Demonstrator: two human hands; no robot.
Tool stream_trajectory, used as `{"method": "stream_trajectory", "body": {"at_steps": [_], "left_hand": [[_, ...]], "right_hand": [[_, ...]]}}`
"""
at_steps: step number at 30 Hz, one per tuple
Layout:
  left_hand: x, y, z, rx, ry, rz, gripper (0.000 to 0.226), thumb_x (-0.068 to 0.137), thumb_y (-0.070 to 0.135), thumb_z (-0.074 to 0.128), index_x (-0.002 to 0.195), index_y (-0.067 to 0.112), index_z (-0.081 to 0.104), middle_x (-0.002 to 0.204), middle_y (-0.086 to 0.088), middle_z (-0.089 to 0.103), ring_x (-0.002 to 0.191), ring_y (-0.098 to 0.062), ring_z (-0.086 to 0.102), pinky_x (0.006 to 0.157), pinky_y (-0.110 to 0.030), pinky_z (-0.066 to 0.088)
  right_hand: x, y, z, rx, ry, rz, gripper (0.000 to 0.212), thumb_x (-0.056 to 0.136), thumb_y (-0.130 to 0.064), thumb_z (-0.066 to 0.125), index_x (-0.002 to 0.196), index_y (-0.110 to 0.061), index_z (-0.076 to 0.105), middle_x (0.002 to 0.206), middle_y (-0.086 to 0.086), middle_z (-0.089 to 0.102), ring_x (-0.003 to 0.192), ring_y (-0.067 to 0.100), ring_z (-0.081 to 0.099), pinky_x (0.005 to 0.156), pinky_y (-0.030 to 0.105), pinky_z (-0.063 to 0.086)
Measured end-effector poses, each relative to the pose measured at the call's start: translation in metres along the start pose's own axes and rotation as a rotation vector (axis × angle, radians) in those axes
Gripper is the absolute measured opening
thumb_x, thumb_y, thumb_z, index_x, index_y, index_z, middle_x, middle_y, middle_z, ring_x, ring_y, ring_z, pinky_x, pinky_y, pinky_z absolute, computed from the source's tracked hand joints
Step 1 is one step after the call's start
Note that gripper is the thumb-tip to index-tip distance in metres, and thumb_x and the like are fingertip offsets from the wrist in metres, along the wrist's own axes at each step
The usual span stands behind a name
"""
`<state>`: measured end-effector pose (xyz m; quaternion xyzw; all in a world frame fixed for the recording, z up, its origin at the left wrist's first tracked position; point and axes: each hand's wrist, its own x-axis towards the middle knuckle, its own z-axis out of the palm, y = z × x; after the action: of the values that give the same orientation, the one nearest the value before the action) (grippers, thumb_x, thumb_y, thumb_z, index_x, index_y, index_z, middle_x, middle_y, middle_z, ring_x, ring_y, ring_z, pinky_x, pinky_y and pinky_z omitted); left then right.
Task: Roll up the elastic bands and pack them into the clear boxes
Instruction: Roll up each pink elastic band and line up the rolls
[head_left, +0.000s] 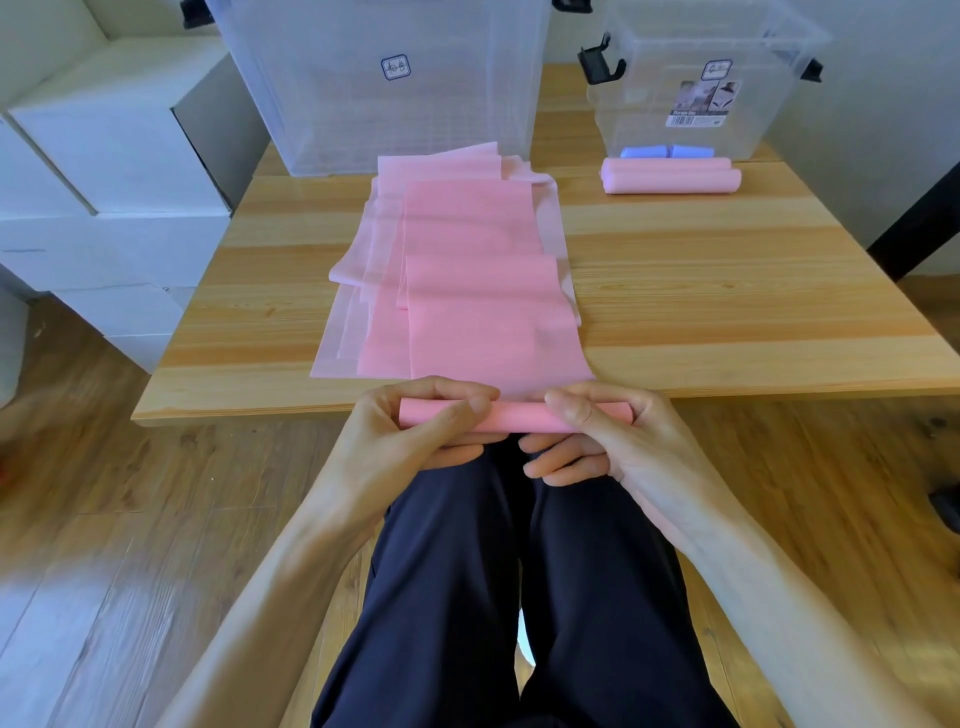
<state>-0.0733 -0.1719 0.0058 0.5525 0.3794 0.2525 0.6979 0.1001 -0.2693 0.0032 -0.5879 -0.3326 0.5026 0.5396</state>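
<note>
Here both hands, left hand (415, 431) and right hand (602, 436), grip the pink band's (488, 291) tight rolled end (514, 418).

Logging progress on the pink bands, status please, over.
Left hand and right hand both grip the pink roll at the table edge. Rest of band unrolled. Two finished rolls not yet boxed. Nothing in the way.

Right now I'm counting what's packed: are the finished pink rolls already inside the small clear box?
No, the two pink rolls lie on the table in front of the small clear box.
</note>
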Motion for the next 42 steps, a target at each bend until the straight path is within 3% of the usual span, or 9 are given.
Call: {"method": "stream_trajectory", "body": {"at_steps": [2,7,12,18,22,27,32,37,42], "left_hand": [[0.0000,0.0003,0.0002,0.022,0.002,-0.008,0.030,0.078,0.030,0.066,0.099,0.010,0.074,0.090,-0.007,0.078,0.088,-0.019,0.076,0.070,-0.019,0.057],[-0.0004,0.0023,-0.0009,0.019,-0.037,-0.010,0.030,0.076,0.028,0.068,0.102,0.013,0.074,0.092,-0.007,0.078,0.090,-0.018,0.075,0.072,-0.020,0.058],[0.0006,0.0003,0.0015,0.045,0.015,-0.003,0.029,0.077,0.031,0.067,0.097,0.011,0.075,0.087,-0.007,0.078,0.084,-0.019,0.076,0.066,-0.019,0.057],[0.0020,-0.0028,0.0002,0.010,0.013,0.018,0.029,0.076,0.026,0.069,0.101,0.011,0.076,0.096,-0.007,0.078,0.093,-0.017,0.075,0.075,-0.022,0.059],[0.0007,-0.0028,0.0003,0.010,0.020,0.007,0.026,0.079,0.026,0.067,0.100,0.012,0.075,0.091,-0.007,0.078,0.089,-0.019,0.076,0.072,-0.021,0.059],[0.0000,-0.0020,0.0005,-0.005,0.007,0.013,0.027,0.074,0.026,0.069,0.095,0.010,0.075,0.094,-0.006,0.078,0.090,-0.019,0.075,0.073,-0.022,0.060],[0.0002,-0.0026,0.0008,0.030,0.021,-0.002,0.030,0.077,0.029,0.067,0.097,0.009,0.075,0.090,-0.007,0.078,0.086,-0.019,0.076,0.069,-0.020,0.058],[-0.0015,-0.0013,-0.0001,0.028,-0.021,0.009,0.030,0.075,0.024,0.069,0.101,0.011,0.075,0.092,-0.006,0.078,0.091,-0.016,0.075,0.073,-0.020,0.058],[-0.0008,-0.0027,-0.0009,0.010,0.030,0.007,0.027,0.077,0.026,0.068,0.100,0.014,0.075,0.090,-0.006,0.078,0.087,-0.019,0.076,0.070,-0.020,0.058]], "right_hand": [[0.0001,0.0002,-0.0007,-0.010,-0.011,-0.008,0.037,0.078,-0.029,0.071,0.113,-0.017,0.071,0.091,0.012,0.077,0.079,0.030,0.075,0.067,0.028,0.060],[0.0000,0.0009,-0.0011,0.002,0.016,-0.017,0.027,0.083,-0.030,0.067,0.099,-0.010,0.075,0.086,0.015,0.076,0.073,0.031,0.075,0.061,0.028,0.060],[-0.0009,-0.0008,-0.0010,0.006,-0.018,0.007,0.036,0.078,-0.029,0.071,0.112,-0.016,0.070,0.087,0.015,0.076,0.076,0.031,0.075,0.064,0.028,0.060],[-0.0007,0.0008,-0.0011,0.019,0.022,-0.005,0.023,0.078,-0.029,0.071,0.093,-0.012,0.076,0.082,0.016,0.076,0.071,0.031,0.075,0.059,0.027,0.059],[-0.0013,0.0003,-0.0017,0.002,-0.020,-0.013,0.037,0.074,-0.027,0.073,0.110,-0.016,0.071,0.090,0.013,0.077,0.077,0.030,0.075,0.065,0.028,0.060],[-0.0009,0.0009,-0.0016,-0.010,0.008,-0.004,0.027,0.078,-0.030,0.071,0.096,-0.009,0.076,0.082,0.015,0.076,0.071,0.031,0.075,0.059,0.027,0.059],[-0.0001,0.0005,-0.0022,-0.021,-0.021,-0.007,0.032,0.078,-0.023,0.074,0.108,-0.013,0.071,0.088,0.014,0.076,0.080,0.029,0.076,0.068,0.028,0.061],[0.0008,0.0015,-0.0024,-0.028,0.007,-0.005,0.024,0.083,-0.029,0.069,0.095,-0.009,0.074,0.084,0.014,0.076,0.073,0.031,0.075,0.061,0.028,0.060],[0.0002,0.0006,-0.0022,-0.016,-0.062,0.006,0.037,0.079,-0.025,0.072,0.115,-0.017,0.068,0.090,0.014,0.076,0.079,0.031,0.075,0.067,0.030,0.061]]}}
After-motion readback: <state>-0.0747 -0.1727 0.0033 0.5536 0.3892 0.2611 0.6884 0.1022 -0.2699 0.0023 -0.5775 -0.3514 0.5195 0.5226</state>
